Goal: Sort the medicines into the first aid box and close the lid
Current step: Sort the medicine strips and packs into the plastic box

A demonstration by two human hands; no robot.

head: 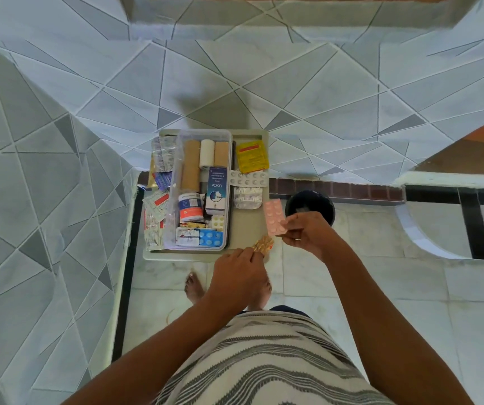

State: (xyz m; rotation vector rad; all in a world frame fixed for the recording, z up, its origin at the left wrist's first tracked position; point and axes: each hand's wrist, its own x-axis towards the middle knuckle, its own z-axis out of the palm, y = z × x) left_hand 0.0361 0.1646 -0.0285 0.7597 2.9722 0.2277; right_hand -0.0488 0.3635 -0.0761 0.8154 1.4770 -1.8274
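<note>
Blue-white "VOREL" carton (216,190) in box (229,159)

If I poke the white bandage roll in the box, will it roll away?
Probably not far. The white bandage roll looks round, so it could roll, but it lies wedged between two tan rolls inside the clear box, which should stop it. It looks like soft wound cloth, so likely light and squashy, not breakable.

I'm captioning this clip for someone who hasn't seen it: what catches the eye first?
The clear first aid box, packed with bandage rolls and medicines, sits on a tray mid-frame. Just nearer, the right hand pinches a pink blister strip, and the left hand holds a gold strip.
</note>
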